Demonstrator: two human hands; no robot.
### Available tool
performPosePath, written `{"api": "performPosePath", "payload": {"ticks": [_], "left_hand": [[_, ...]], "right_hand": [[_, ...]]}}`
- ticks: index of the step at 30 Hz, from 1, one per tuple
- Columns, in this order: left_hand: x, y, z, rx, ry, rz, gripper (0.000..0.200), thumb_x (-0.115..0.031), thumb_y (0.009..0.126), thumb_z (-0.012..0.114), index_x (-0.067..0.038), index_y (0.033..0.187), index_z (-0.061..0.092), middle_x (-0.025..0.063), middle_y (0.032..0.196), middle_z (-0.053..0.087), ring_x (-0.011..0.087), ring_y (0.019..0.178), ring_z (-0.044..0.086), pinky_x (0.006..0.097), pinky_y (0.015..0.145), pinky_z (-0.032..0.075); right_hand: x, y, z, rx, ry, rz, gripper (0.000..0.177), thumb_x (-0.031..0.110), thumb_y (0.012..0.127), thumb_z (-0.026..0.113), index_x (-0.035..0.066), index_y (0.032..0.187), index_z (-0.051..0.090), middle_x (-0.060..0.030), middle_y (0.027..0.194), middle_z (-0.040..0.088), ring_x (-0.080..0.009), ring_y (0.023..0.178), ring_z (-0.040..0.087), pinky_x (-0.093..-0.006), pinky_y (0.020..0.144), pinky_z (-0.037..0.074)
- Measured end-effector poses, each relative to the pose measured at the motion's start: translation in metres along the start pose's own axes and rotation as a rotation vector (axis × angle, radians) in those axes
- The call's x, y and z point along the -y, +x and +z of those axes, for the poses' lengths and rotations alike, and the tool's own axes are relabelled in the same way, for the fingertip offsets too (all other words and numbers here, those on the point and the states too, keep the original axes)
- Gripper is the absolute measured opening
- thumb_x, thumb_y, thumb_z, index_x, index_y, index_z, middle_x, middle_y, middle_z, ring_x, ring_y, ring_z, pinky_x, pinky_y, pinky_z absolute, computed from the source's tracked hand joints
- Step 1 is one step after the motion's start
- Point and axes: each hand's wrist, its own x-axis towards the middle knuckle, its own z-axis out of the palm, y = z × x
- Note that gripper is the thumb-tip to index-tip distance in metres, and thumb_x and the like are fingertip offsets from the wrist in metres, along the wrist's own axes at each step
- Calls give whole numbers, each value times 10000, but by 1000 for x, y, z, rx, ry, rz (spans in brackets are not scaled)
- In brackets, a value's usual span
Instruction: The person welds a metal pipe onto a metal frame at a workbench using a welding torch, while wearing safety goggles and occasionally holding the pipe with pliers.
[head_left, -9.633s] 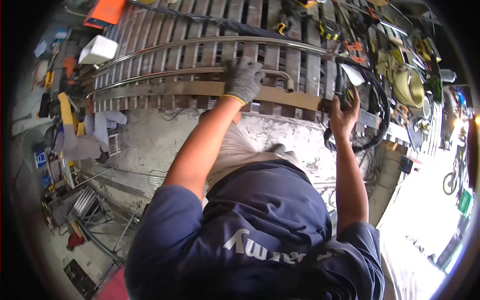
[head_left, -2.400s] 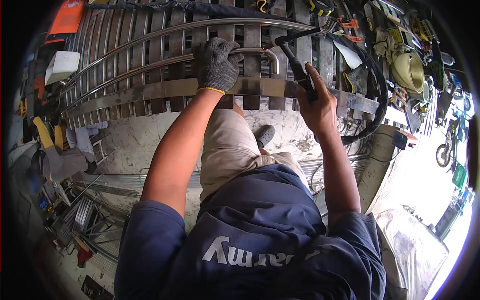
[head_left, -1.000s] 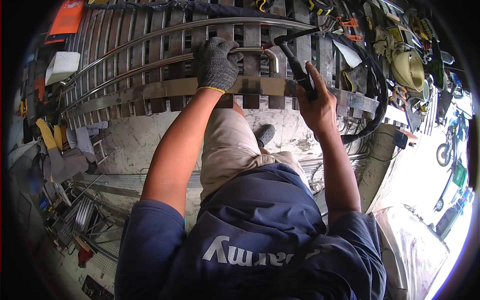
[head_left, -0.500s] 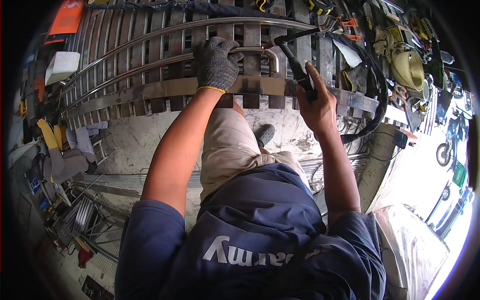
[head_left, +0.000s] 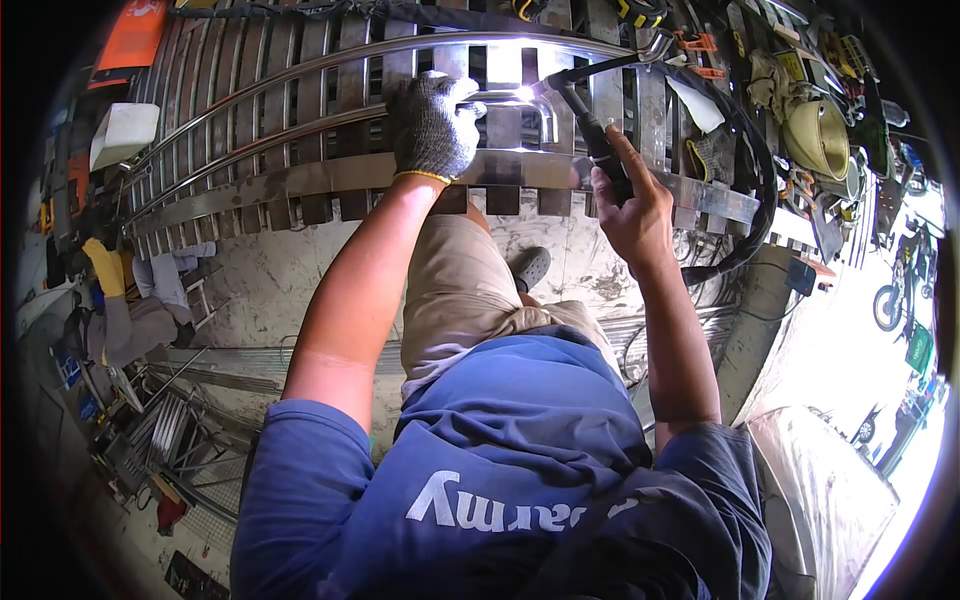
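My left hand (head_left: 435,130), in a grey knit glove with a yellow cuff, is closed around a shiny metal tube (head_left: 345,120) lying across the slatted metal bench. Bare, my right hand (head_left: 638,210) grips a black welding torch (head_left: 597,140) by its handle. The torch head points left at the tube, close to its bent end (head_left: 548,125). A bright white arc (head_left: 525,93) glows between them, just right of the gloved fingers. Behind it runs a longer curved tube (head_left: 400,46). The torch tip is lost in the glare.
A thick black cable (head_left: 768,180) loops at the right of the bench (head_left: 330,177). Tools, orange clamps (head_left: 697,43) and a cream-coloured welding helmet (head_left: 815,140) crowd the right side. At the left sits a white block (head_left: 125,135); another person (head_left: 130,320) is at the far left.
A bright arc has lit at the torch tip, throwing white light over the glove, tubes and shirt. Both hands stay in nearly the same place.
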Motion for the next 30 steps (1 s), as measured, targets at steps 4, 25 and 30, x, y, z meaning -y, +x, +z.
{"api": "performPosePath", "payload": {"ticks": [4, 25, 30], "left_hand": [[-12, 1, -10, -28, 22, -7, 266, -230, 852, 922, -150, 1102, 880, 113, 1142, 787, 363, 1175, 713, 494, 1055, 550], [-6, 1, -5, 2, 11, -25, 296, -297, 868, 917, -185, 1140, 887, 93, 1194, 772, 360, 1204, 693, 526, 1138, 468], [-6, 0, -4, 1, 16, -32, 306, -301, 864, 920, -186, 1146, 886, 89, 1201, 768, 358, 1200, 691, 527, 1149, 463]], "right_hand": [[4, -1, -3, 26, -3, 64, 665, 77, 1029, 799, 137, 1663, 606, -261, 1330, 816, -353, 1137, 852, -429, 930, 667], [4, -4, -1, 7, 12, 40, 669, 96, 1024, 800, 136, 1662, 600, -264, 1402, 789, -391, 1196, 831, -445, 959, 669], [5, -4, -3, 33, -6, 81, 673, 88, 1024, 799, 134, 1663, 597, -268, 1380, 796, -389, 1171, 839, -444, 942, 671]]}}
